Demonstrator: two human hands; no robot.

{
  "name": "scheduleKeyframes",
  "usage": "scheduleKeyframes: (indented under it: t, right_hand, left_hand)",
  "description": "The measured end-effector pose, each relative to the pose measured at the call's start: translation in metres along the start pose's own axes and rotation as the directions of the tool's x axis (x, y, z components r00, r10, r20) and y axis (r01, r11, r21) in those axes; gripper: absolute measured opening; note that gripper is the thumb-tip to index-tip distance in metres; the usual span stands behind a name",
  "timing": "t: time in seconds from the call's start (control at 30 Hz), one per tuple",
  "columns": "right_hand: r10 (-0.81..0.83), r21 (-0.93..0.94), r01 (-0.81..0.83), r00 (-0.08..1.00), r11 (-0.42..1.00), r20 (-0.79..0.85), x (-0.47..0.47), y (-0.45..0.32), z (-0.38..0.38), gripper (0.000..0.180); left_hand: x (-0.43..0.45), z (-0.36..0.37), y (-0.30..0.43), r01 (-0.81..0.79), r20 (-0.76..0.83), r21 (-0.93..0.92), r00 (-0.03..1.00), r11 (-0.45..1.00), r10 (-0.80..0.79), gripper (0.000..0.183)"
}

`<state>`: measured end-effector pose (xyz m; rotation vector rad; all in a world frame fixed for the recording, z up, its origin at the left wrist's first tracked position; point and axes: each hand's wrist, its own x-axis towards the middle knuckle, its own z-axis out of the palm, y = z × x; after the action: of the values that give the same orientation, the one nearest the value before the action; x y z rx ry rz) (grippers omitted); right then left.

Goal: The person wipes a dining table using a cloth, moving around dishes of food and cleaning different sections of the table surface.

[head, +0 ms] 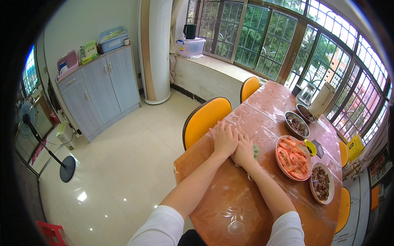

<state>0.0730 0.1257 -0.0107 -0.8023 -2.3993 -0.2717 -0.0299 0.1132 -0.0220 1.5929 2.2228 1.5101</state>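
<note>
My left hand point(226, 138) lies palm down near the table's left edge, its fingers a little apart. Beside it, touching and partly tucked under it, my right hand point(244, 150) rests over a green cloth point(255, 151), which shows at its right side; whether the fingers grip it is hidden. A clear patterned plastic cover lies on the wooden table point(234, 196). To the right of my hands stand a plate of cooked shrimp point(292, 158), a bowl of chopped dark food point(321, 183) and a metal bowl of similar food point(296, 124).
Behind stand another metal bowl point(305, 113), a glass jug point(306, 93) and a tall beige container point(322, 99). A yellow-green cup point(311, 147) sits beside the shrimp. Orange chairs point(207, 118) surround the table. A standing fan point(67, 168) and a cabinet point(101, 92) are left.
</note>
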Motion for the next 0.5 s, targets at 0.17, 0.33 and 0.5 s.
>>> scheduleKeyframes:
  t: [0.17, 0.33, 0.5]
  right_hand:
    - [0.033, -0.027, -0.031, 0.997, 0.999, 0.075, 0.015, 0.014, 0.027, 0.042]
    - [0.124, -0.076, -0.118, 0.989, 0.99, 0.081, 0.035, 0.008, 0.042, 0.036]
    - [0.137, -0.151, -0.124, 0.988, 0.981, 0.074, 0.022, 0.012, 0.029, 0.031]
  left_hand:
    - [0.001, 0.002, 0.002, -0.045, -0.012, -0.055, 0.999, 0.998, 0.044, 0.035]
    - [0.003, -0.003, -0.002, -0.027, -0.036, -0.064, 0.999, 0.998, 0.025, 0.032]
    - [0.003, 0.006, -0.004, -0.096, -0.023, -0.108, 0.995, 0.989, 0.094, 0.033]
